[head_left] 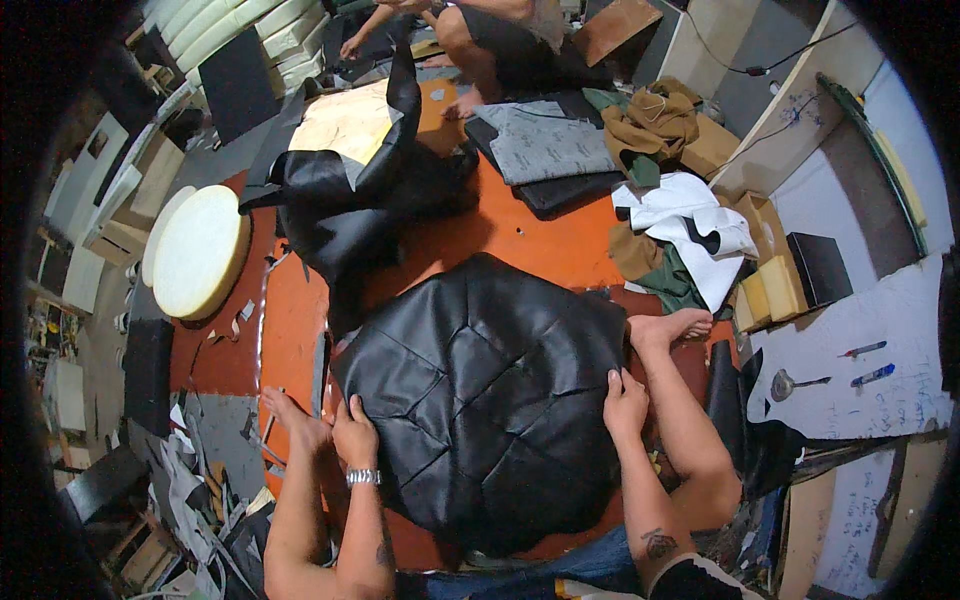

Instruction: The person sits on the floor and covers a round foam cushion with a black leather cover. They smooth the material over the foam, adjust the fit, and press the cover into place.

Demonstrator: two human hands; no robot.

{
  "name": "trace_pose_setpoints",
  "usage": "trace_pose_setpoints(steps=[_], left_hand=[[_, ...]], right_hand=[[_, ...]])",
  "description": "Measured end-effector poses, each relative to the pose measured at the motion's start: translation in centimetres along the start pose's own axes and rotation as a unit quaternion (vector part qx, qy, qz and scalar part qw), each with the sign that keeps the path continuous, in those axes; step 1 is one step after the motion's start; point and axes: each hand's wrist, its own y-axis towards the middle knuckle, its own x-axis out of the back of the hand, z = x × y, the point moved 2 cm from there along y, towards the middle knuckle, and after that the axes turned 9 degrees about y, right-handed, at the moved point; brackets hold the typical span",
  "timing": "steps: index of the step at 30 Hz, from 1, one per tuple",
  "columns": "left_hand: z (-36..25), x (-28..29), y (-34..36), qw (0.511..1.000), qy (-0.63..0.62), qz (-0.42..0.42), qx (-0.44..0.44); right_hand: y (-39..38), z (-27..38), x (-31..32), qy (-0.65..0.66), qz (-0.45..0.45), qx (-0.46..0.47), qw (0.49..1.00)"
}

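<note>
With the middle of the black cover as our dial, blue denim lay nearest us, between five and six o'clock. Just beyond it the cover spread between our bent bare legs, its seams crossing in a geometric pattern. Our left hand, with a metal wristband below it, gripped the edge near nine o'clock, its fingers drawn narrow on the material; our right hand held the edge at three, thumb on top, other fingers partly hidden. Scraps were littered toward half past eight. Well out at three o'clock, two pens and a metal tool lay on a white sheet. Farther off, at two, a dark box stood beside a yellow block. Crumpled white cloth lay at half past one, and a round cream pad leaned at ten. At eleven, more black material was heaped on the orange sheet that stretched away from us. Folded grey fabric rested at half past twelve, with bunched brown cloth at one. Farthest, near twelve, a co-worker in dark shorts crouched, partly out of our view.
</note>
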Motion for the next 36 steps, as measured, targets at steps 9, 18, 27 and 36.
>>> trace_pose_setpoints(steps=[9, 18, 27, 36], left_hand=[[5.6, -1.5, 6.9, 0.994, 0.043, -0.045, -0.087], [-5.0, 2.4, -4.8, 0.930, 0.083, -0.176, -0.312], [-15.5, -2.8, -3.1, 0.919, 0.161, 0.182, -0.311], [-15.2, -4.4, -1.4, 0.906, 0.164, 0.283, -0.269]], right_hand=[[3.2, 0.6, 0.9, -0.060, 0.038, -0.042, 0.997], [-6.1, 10.1, 1.5, -0.030, 0.014, 0.341, 0.939], [-19.6, 10.9, -1.5, -0.168, 0.422, 0.428, 0.782], [-24.2, 7.8, -1.2, -0.213, 0.410, 0.495, 0.736]])
